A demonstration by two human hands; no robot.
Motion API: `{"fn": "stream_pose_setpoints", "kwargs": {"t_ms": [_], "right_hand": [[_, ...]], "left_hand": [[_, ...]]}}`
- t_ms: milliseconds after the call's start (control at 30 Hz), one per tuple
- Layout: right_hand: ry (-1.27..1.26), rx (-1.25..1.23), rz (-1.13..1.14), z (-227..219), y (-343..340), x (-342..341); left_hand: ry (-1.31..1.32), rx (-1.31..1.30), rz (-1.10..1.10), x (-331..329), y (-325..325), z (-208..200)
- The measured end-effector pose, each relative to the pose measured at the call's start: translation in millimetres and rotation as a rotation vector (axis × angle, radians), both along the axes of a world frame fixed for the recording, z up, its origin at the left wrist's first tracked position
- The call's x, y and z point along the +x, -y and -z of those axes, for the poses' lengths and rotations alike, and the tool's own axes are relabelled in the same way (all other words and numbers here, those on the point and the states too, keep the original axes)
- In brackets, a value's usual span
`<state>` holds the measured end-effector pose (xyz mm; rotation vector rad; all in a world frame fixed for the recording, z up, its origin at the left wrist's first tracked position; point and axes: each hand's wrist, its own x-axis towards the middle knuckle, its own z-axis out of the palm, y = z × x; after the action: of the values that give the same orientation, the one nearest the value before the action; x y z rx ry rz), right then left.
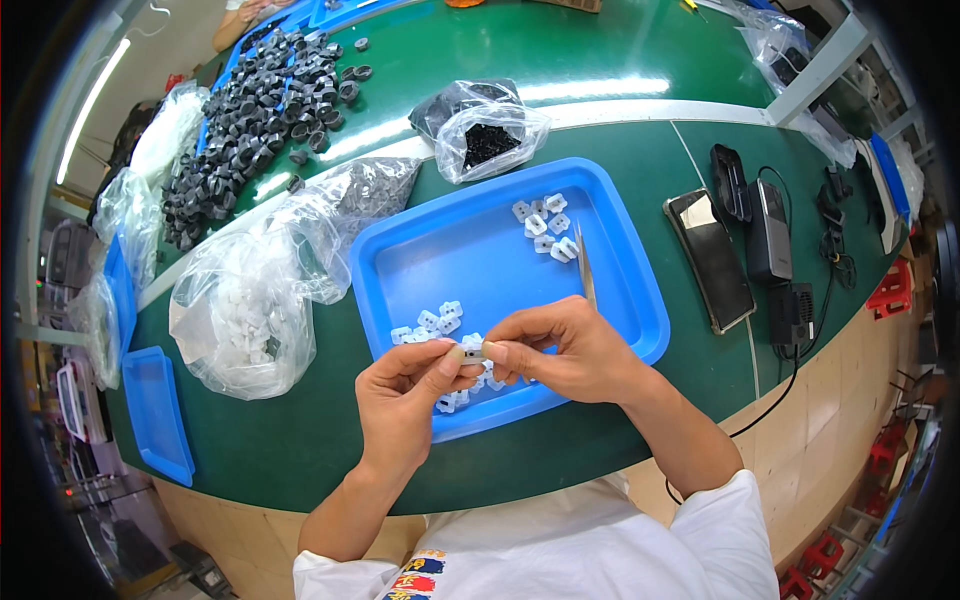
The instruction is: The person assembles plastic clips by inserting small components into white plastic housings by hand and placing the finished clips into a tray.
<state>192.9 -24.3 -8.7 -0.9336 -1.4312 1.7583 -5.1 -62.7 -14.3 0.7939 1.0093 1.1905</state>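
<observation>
Blue plastic marks the far left, where a small empty tray (158,412) hangs near the edge of the green table (620,70), and just right of it a clear bag of white parts (240,315) lies slumped, with a heap of dark grey rings (255,110) spread well behind it. Next comes the big blue tray (420,260), over whose near rim both hands meet. The left hand (400,400) is curled nearly closed, thumb and forefinger pinching one end of a small pale part (470,353); the right hand (565,350) is likewise closed to a pinch on the other end, and a pair of metal tweezers (584,268) sticks up from behind its fingers, though how they are gripped is hidden. The part sits between the two sets of fingertips, just above a scatter of loose white clips (432,322), while a tidier cluster of finished-looking clips (546,225) rests at the tray's far side. Doing this well seems to ask for a steady, square pinch held low over the tray, so anything slipping falls among its fellows. Further right lie a dark phone (712,260) and a black charger box (768,230).
</observation>
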Motion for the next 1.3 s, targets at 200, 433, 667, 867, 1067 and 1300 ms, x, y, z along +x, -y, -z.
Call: {"fn": "stream_pose_setpoints", "kwargs": {"t_ms": [200,433,667,867,1067,1300], "right_hand": [[0.019,-0.023,0.001,-1.6,0.3,0.4],[-0.044,-0.058,-0.009,0.0,0.4,0.8],[-0.027,-0.075,0.015,0.3,2.2,0.0],[-0.024,-0.086,0.027,1.4,1.7,-2.9],[-0.03,-0.092,0.041,2.6,2.3,-2.3],[0.064,-0.008,0.027,3.7,-0.1,0.4]], "left_hand": [[-0.001,0.002,0.005,0.6,0.9,0.8],[-0.021,-0.003,-0.003,1.9,2.4,-0.9],[-0.002,0.002,0.003,3.3,2.5,-0.1],[-0.007,-0.015,0.007,1.6,2.4,1.2],[-0.005,-0.013,0.013,2.7,2.6,1.3],[-0.034,-0.001,-0.001,4.5,-1.1,3.9]]}}
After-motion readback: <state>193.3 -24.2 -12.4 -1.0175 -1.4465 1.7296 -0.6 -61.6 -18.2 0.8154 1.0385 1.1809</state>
